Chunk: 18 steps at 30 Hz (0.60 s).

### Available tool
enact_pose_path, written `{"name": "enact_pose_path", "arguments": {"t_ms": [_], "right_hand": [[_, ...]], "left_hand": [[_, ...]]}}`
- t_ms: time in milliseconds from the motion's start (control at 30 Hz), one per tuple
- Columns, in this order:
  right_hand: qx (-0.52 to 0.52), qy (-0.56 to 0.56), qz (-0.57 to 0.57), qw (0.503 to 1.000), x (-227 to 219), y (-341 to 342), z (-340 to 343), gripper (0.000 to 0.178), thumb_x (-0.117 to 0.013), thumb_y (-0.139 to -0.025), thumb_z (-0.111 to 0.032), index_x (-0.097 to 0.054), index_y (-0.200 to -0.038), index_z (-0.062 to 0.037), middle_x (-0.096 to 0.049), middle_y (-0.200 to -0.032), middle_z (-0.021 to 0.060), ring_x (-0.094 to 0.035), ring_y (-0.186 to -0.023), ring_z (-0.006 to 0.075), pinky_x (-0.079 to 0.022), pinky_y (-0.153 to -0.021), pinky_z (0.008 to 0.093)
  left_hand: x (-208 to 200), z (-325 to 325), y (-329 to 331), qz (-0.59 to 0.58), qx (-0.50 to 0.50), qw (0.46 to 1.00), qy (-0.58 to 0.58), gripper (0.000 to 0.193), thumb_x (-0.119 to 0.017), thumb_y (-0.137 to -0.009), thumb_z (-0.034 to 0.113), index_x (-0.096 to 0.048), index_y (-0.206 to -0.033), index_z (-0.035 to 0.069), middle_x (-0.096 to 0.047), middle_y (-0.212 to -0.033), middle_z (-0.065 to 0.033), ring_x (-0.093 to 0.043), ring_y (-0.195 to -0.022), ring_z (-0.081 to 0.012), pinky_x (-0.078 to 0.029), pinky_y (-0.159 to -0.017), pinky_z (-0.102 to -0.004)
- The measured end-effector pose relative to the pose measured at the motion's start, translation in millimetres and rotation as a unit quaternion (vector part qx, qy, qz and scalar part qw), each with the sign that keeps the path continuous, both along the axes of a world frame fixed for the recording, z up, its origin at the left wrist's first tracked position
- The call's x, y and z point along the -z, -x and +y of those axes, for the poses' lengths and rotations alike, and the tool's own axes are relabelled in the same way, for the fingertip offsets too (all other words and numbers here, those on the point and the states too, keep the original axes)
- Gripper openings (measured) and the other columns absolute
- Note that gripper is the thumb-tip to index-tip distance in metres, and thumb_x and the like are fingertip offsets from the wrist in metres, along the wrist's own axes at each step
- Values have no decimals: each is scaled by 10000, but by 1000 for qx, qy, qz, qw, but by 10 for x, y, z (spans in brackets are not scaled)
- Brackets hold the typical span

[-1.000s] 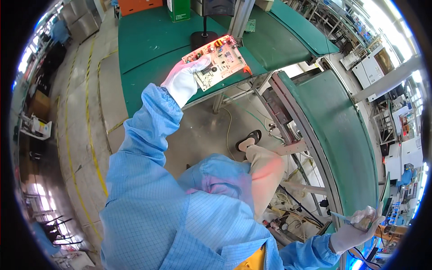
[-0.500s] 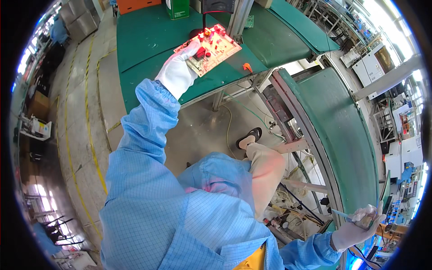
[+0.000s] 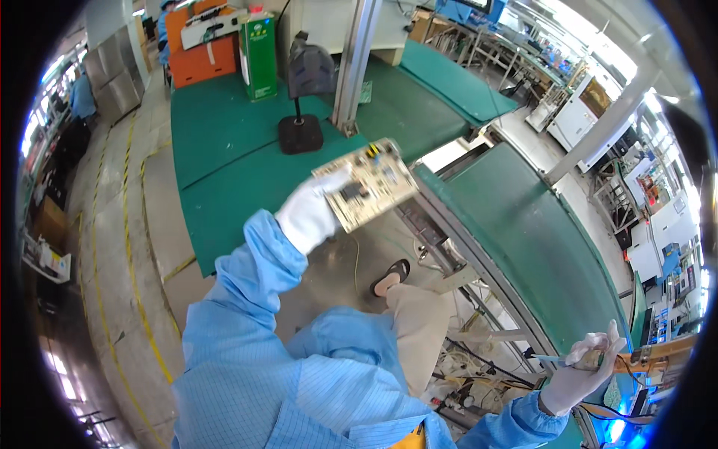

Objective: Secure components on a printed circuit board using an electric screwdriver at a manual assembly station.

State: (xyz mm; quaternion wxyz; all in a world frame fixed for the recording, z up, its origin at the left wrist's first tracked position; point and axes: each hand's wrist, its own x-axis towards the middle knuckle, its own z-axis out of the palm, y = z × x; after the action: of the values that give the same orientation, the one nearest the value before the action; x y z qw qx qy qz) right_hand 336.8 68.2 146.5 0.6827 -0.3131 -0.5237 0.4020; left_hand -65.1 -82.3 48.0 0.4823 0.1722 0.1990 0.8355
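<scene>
My left hand (image 3: 308, 215) wears a white glove and is closed on the left edge of a circuit board (image 3: 374, 200). The board is tan, tilted, and carries dark, yellow and blue parts on its upper face. It is held in the air just off the front edge of the green-topped table (image 3: 224, 176). Far out at the lower right, my gloved right hand (image 3: 582, 374) is curled around a thin pale-blue stick (image 3: 550, 358). The stick's other end is hidden in the glove, so its kind does not show.
A dark scanner-like head on a black stand (image 3: 307, 82) stands on the table, with a green can (image 3: 259, 60) and an orange box (image 3: 200, 60) behind it. A metal post (image 3: 354, 67) rises beside the stand. On the right runs a green conveyor belt (image 3: 523, 224); cables (image 3: 479, 367) hang below it.
The board in my left hand has moved away from the stand, toward me and to the right. Red light fell on it before and is gone. My right hand still grips the stick.
</scene>
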Motion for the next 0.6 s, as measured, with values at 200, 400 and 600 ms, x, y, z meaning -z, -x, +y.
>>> {"name": "enact_pose_path", "arguments": {"t_ms": [200, 400, 600], "right_hand": [[-9, 29, 32, 999, -105, 179, -19, 461, -417, -1013, -396, -554, -1162, 19, -508, -748, 44, -411, -478, 73, -304, -395, 192], [-65, 50, 40, 996, -204, 341, -69, 425, -491, -986, -398, -597, -1144, -19, -520, -776, 7, -457, -556, 49, -318, -424, 166], [-82, 19, 5, 996, -183, 302, -27, 428, -478, -993, -407, -601, -1127, -20, -521, -779, 8, -463, -569, 42, -328, -421, 160]], "left_hand": [[-78, 566, -616, -16, 173, 985, -3, 481, -587, -900, 71, -446, -1350, -18, -555, -1300, -189, -561, -1186, -328, -450, -1028, -486], [-73, 965, -1214, 48, 302, 952, 20, 502, -627, -886, 79, -461, -1350, -16, -583, -1282, -131, -578, -1161, -217, -436, -1032, -365], [-52, 1104, -1741, 152, 328, 932, 31, 624, -697, -862, 155, -408, -1403, 40, -551, -1327, -76, -500, -1225, -159, -345, -1070, -300]]}}
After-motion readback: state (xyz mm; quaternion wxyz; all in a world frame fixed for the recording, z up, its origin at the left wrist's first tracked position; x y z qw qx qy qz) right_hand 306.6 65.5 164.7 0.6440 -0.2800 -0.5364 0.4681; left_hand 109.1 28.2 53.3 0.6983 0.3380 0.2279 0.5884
